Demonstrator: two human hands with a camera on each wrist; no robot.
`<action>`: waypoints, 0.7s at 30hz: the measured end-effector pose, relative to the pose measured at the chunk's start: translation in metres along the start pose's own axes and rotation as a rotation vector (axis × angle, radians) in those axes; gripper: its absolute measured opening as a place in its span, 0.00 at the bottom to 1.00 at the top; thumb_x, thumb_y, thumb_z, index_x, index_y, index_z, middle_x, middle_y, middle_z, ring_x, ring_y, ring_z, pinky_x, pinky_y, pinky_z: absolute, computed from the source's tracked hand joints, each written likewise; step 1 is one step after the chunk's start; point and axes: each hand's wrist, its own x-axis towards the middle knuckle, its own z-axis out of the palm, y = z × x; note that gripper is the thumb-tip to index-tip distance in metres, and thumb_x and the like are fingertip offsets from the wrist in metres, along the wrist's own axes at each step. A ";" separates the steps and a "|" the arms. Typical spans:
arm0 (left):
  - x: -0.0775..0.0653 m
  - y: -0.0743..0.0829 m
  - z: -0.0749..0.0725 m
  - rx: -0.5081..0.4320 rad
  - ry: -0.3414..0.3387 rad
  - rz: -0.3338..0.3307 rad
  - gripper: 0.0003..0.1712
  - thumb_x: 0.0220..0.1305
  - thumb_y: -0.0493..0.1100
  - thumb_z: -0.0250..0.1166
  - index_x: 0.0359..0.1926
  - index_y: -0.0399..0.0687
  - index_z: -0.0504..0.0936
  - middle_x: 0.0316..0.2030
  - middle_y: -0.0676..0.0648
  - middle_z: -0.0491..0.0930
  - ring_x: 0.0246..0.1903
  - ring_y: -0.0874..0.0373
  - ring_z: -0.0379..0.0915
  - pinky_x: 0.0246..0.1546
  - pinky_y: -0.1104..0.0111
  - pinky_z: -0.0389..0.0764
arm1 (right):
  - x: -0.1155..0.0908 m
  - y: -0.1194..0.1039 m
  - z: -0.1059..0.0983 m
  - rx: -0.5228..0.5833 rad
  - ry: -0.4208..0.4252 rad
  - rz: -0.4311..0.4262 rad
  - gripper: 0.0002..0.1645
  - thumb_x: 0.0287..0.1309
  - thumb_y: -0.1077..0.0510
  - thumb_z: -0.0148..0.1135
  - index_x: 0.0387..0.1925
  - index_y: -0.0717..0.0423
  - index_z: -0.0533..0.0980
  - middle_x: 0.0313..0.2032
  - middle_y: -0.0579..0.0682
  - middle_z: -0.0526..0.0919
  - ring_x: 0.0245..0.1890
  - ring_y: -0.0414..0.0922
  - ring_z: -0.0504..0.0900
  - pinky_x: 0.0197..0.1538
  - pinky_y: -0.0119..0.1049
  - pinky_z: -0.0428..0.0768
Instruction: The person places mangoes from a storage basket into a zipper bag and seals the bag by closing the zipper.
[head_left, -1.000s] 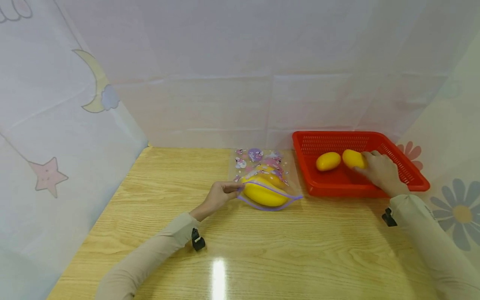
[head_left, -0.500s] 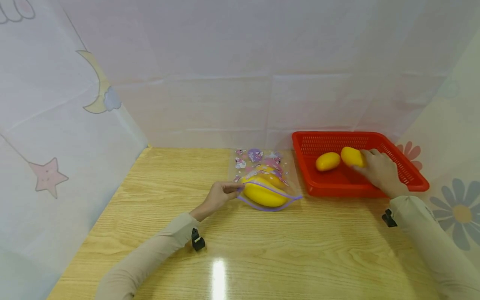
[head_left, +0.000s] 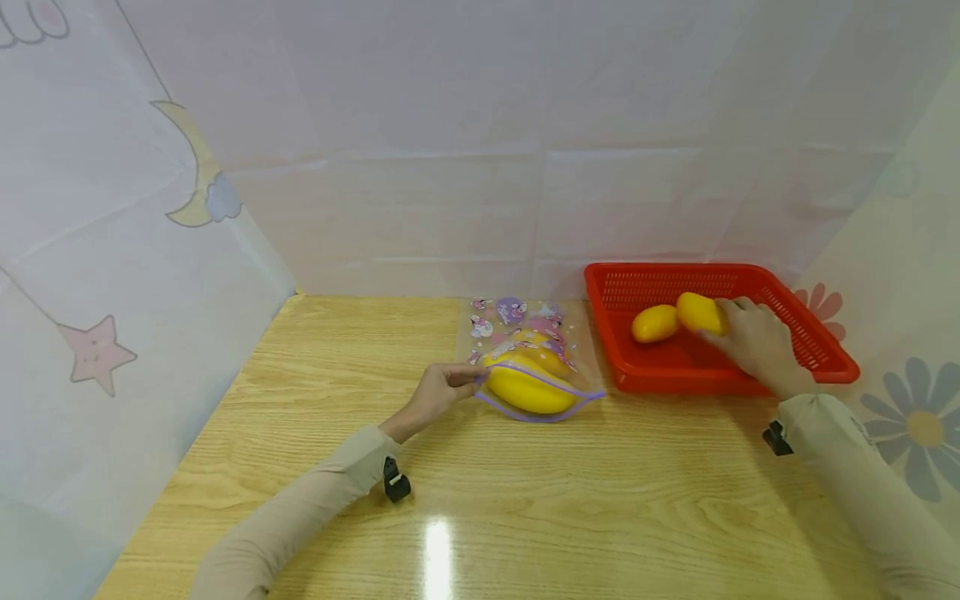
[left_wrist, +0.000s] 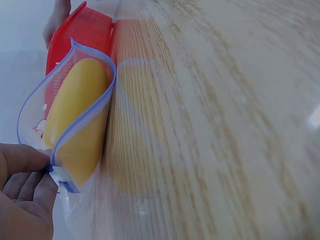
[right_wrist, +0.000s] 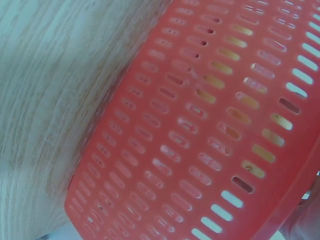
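My left hand pinches the left corner of a clear zip bag with purple edging and pink and purple prints. The bag lies on the table with its mouth gaping toward me. Inside are smooth yellow fruits, the front one long and rounded. Over at the right, my right hand grips a yellow mango inside the red basket. A second mango lies on the basket floor, just left of the held one. The right wrist view mostly shows the slotted basket wall, which hides the grip.
The wooden table runs back to a pale printed cloth behind, with more cloth at both sides. The basket stands right of the bag, near the back edge, its raised rim between the two.
The right hand has shifted slightly left and up with the mango, bringing it closer to the other mango. The left hand and bag stay still.
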 end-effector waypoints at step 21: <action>-0.001 0.000 0.000 -0.014 -0.005 0.008 0.17 0.57 0.24 0.54 0.49 0.24 0.72 0.48 0.30 0.71 0.50 0.37 0.66 0.47 0.58 0.73 | -0.003 -0.022 -0.013 0.003 0.056 -0.027 0.38 0.50 0.40 0.58 0.54 0.63 0.66 0.47 0.67 0.68 0.39 0.64 0.67 0.32 0.64 0.71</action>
